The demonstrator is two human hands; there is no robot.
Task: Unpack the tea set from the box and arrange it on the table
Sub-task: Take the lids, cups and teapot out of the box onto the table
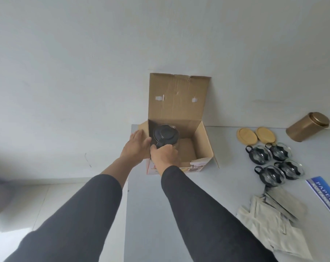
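An open cardboard box [202, 140] stands at the table's far left corner, its lid flap up against the wall. Inside its left half sits a glass teapot [165, 135] with a black lid. My right hand [164, 155] grips the teapot's black handle at the box's near side. My left hand [137, 146] lies with straight fingers against the box's left wall beside the teapot. Several glass cups [273, 163] in black holders stand in a cluster on the table to the right.
Two round wooden coasters [256, 138] lie behind the cups. A gold tin canister [307, 129] lies on its side at the wall. A blue booklet [324, 195] and crumpled pale wrapping [273, 224] lie at the near right. The grey table [179, 214] ends at left, over the floor.
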